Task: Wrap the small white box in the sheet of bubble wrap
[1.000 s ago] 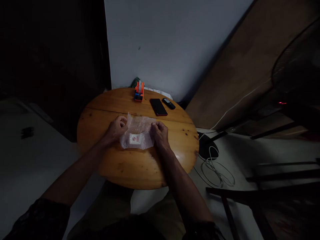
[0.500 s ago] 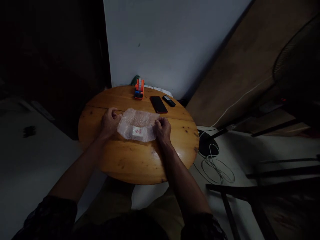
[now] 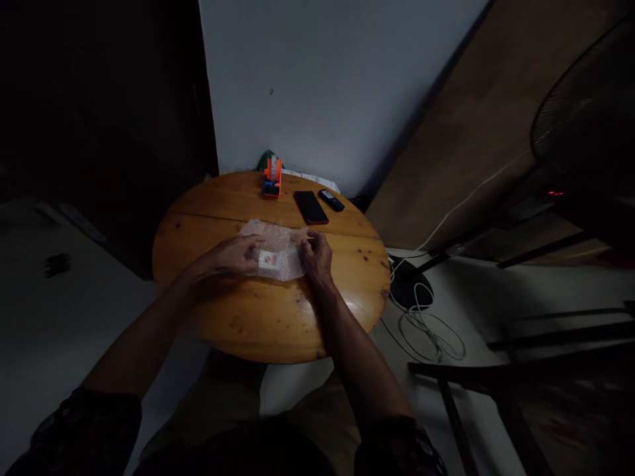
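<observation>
A sheet of clear bubble wrap (image 3: 285, 239) lies on the round wooden table (image 3: 258, 324). On its near part rests a small white box (image 3: 268, 260) with a red print. My left hand (image 3: 235, 256) reaches over the wrap's left side, its fingertips beside the box; whether they grip the wrap is hard to tell in the dim light. At the wrap's right edge, my right hand (image 3: 316, 256) is closed, with the edge pinched between thumb and fingers.
Toward the back of the table stand an orange tape dispenser (image 3: 272, 177), a black smartphone (image 3: 311, 207) and a small keypad phone (image 3: 331, 199). A wall rises behind. Right of the table are coiled cables (image 3: 421, 324), a fan (image 3: 585, 99) and dark furniture legs.
My left hand has moved right, from beside the wrap's left edge to over it near the box. My right hand stays at the right edge. The view has shifted slightly.
</observation>
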Demonstrator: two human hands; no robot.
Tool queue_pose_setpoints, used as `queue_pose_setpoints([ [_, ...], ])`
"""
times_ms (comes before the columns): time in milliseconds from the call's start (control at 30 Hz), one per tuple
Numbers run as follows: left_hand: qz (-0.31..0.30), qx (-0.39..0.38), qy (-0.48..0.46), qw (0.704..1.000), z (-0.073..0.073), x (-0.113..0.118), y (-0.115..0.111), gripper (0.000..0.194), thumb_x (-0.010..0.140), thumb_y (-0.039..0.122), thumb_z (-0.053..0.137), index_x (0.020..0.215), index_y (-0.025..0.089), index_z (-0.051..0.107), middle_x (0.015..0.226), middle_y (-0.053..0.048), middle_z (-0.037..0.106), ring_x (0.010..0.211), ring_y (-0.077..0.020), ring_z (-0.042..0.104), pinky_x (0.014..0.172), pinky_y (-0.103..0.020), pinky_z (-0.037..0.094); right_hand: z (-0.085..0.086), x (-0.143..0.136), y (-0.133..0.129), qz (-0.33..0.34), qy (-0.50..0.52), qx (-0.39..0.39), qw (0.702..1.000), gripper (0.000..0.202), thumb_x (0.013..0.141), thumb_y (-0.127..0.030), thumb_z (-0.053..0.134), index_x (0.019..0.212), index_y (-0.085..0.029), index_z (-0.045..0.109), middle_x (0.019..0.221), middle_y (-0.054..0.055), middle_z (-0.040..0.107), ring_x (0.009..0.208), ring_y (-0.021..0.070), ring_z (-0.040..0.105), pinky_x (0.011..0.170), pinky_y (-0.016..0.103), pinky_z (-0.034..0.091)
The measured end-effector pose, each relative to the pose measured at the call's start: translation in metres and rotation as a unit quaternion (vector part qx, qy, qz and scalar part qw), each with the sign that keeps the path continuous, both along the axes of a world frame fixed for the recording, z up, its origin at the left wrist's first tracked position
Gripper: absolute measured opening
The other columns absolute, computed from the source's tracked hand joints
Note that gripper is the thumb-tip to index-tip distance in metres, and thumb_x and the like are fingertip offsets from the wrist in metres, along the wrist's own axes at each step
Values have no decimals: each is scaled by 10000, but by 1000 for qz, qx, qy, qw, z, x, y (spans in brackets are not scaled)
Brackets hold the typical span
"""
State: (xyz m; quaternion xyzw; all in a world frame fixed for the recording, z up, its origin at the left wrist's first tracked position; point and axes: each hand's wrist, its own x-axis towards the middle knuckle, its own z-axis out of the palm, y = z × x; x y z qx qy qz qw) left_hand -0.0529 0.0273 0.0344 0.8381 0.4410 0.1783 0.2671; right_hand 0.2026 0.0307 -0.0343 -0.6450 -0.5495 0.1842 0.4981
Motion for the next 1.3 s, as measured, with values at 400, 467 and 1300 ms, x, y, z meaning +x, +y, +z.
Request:
queue_pose_setpoints([
  [400,-193,96,191,958,12,4,-120,347,821,146,552,1119,238,702,1025,-106,689,1016,-296,607,993,-500,423,14,-5,-6,-8,-18,-25,999,317,813,-299,545,1102,-215,645,964,57,747,873,232,678,815,366,521],
  [467,-208,70,182,958,15,-1,-127,327,808,177,589,1109,240,701,1058,-103,683,1044,-299,607,975,-480,441,15,-6,-7,-12,-19,-26,999,309,809,-296,549,1090,-215,649,957,55,749,878,235,679,814,366,521],
  [1300,53,43,49,996,-28,23,-36,1023,682,507,729,1538,97,345,1543,-233,446,1410,-427,431,1157,-518,342,21,-5,-11,-32,-145,-58,987,371,845,-221,523,1200,-212,632,1014,71,743,981,250,664,914,391,484],
])
